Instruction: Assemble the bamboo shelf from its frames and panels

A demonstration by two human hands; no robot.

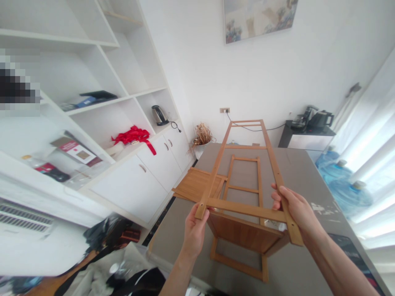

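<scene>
Both my hands hold up a long wooden frame (247, 208) with two side rails and several crossbars, tilted away from me above the table. My left hand (195, 232) is closed round the near end of its left rail. Fingers wrapped, my right hand (294, 209) grips the right rail a little above its near end. Below it stands a wooden panel piece (243, 232) with a frame-shaped leg part (239, 265) at its foot. A smaller wooden frame (244, 190) lies farther back, and flat wooden panels (194, 185) are on the left.
The grey table (173, 230) fills the middle. White shelves (123, 96) and cabinets hold a kettle (159, 115) and red ribbon (132, 135). Water jugs (348, 193) stand at the right by the curtain. A bag and cloth (135, 263) lie at lower left.
</scene>
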